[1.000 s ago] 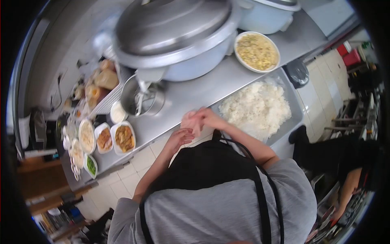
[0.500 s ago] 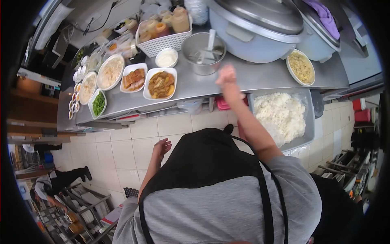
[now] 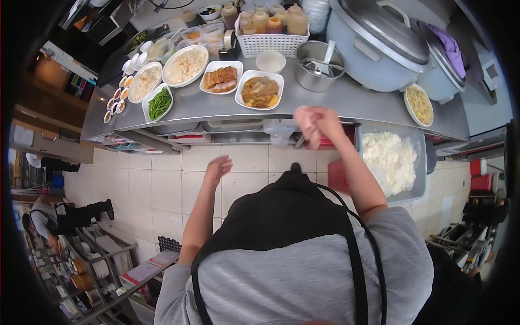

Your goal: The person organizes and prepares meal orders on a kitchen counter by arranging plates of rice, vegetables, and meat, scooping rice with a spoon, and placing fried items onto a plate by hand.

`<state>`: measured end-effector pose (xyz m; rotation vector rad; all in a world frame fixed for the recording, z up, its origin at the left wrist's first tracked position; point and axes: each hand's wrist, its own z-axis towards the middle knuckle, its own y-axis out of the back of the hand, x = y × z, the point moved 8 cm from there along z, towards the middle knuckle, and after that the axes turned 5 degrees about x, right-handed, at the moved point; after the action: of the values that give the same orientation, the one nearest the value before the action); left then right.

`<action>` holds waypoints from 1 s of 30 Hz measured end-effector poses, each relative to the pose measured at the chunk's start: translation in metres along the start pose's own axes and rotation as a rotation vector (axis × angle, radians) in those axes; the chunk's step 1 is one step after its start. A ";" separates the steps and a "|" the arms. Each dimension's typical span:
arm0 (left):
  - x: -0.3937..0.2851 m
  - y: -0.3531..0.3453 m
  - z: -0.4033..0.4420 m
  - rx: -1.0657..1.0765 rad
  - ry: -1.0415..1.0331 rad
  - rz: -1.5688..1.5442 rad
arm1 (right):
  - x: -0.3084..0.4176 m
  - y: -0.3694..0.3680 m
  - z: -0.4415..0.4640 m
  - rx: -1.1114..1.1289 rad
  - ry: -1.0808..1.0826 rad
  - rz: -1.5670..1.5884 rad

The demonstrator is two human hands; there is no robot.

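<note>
My right hand (image 3: 330, 123) is closed on a pink cloth (image 3: 309, 124), which hangs blurred at the counter's front edge. Behind it stands a steel pot (image 3: 318, 81) with a white-handled utensil inside. My left hand (image 3: 218, 169) hangs empty over the floor with its fingers loosely apart. On the steel counter (image 3: 216, 111), a square bowl of curry-like stew (image 3: 260, 91) sits near the front. Beside it are a bowl of sliced roasted meat (image 3: 221, 79) and a dish of green beans (image 3: 158, 103). A small white bowl (image 3: 270, 62) rests behind the stew.
Two large rice cookers (image 3: 374, 49) fill the back right, with an oval dish of yellowish food (image 3: 418, 105) in front. A grey tub of white rice (image 3: 421, 162) stands below the counter edge. A white basket (image 3: 273, 46) holds sauce bottles. Another person (image 3: 51, 216) is at far left.
My right hand has drawn back from over the counter to its front edge, and the pink cloth shows more clearly. My left hand has come forward. The whole view has shifted.
</note>
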<state>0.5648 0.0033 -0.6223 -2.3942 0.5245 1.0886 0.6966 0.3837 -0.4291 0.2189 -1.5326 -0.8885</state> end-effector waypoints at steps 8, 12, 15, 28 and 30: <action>-0.152 -0.106 0.058 0.036 -0.210 -0.055 | -0.070 -0.030 0.005 -0.105 0.178 -0.793; -0.171 -0.123 0.091 0.147 -0.149 -0.068 | -0.046 -0.077 0.021 -0.051 0.210 -0.722; -0.171 -0.125 0.108 0.135 -0.093 -0.015 | -0.028 -0.098 0.031 0.029 0.355 -0.761; -0.091 -0.037 -0.025 -0.098 -0.090 -0.188 | -0.023 -0.085 0.042 0.217 0.412 -0.926; -0.072 -0.013 -0.064 -0.202 -0.071 -0.262 | 0.020 -0.137 0.058 0.389 0.644 -1.099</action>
<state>0.5653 -0.0103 -0.5268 -2.4955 0.0755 1.1480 0.5911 0.3015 -0.4963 1.5743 -0.8779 -1.1611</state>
